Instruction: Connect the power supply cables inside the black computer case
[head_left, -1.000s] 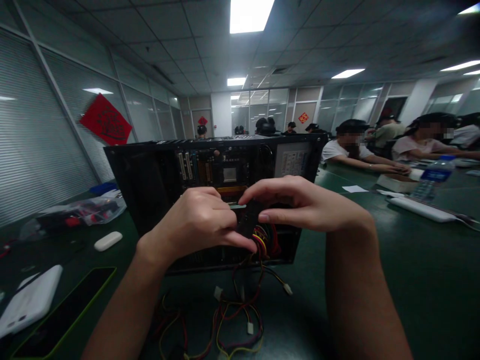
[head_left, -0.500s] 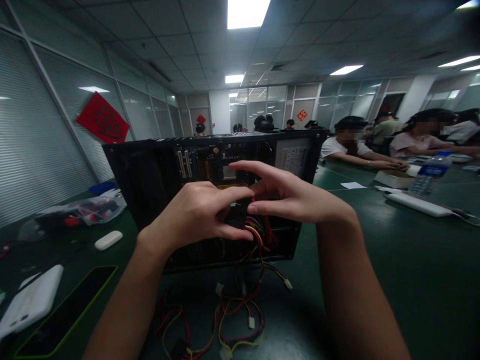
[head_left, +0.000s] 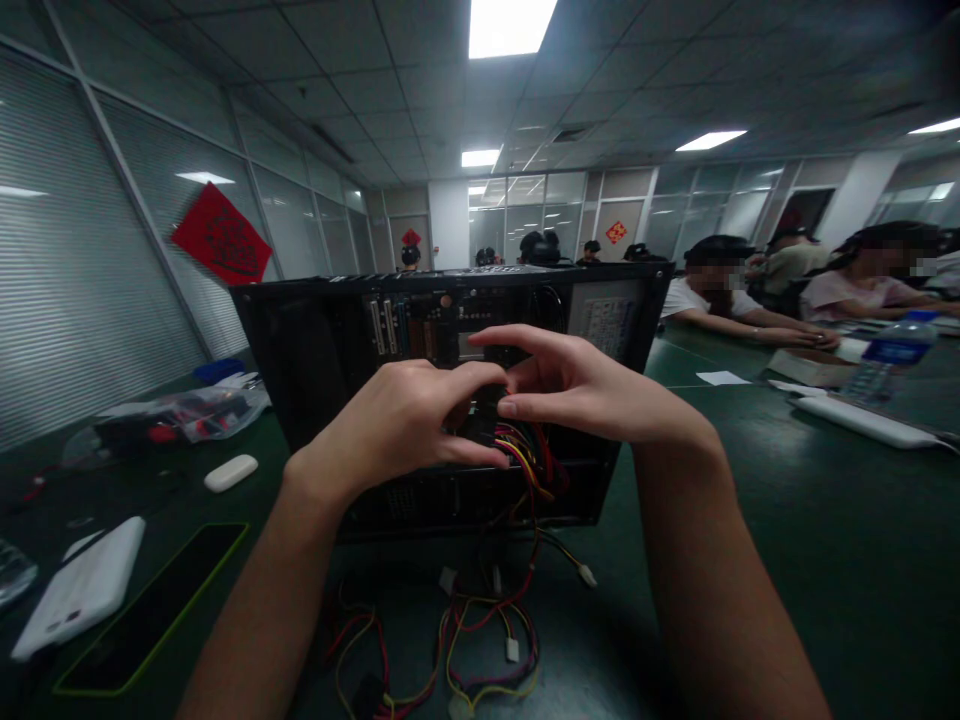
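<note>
A black computer case (head_left: 300, 400) stands in front of me with its side off, showing the circuit board and slots inside. Both hands reach into it. My left hand (head_left: 401, 415) curves around a dark part at the case's middle, thumb below and index finger above; its other fingers are hidden. My right hand (head_left: 581, 385) meets it from the right, index finger stretched out, thumb and another finger bent together at the left fingertips. What they grip is too dark to make out. A bundle of red, yellow and black cables (head_left: 536, 465) hangs just below the fingers.
Loose cables with white plugs (head_left: 512, 650) lie before the case. Left are a phone with a green edge (head_left: 154, 610), a white device (head_left: 86, 590), a white oval case (head_left: 231, 473) and a plastic bag (head_left: 187, 415). A bottle (head_left: 896, 350) and people sit right.
The view has shifted slightly, so the scene sits a little further right. Both hands stay at the same spot in the case, with only slight finger movement.
</note>
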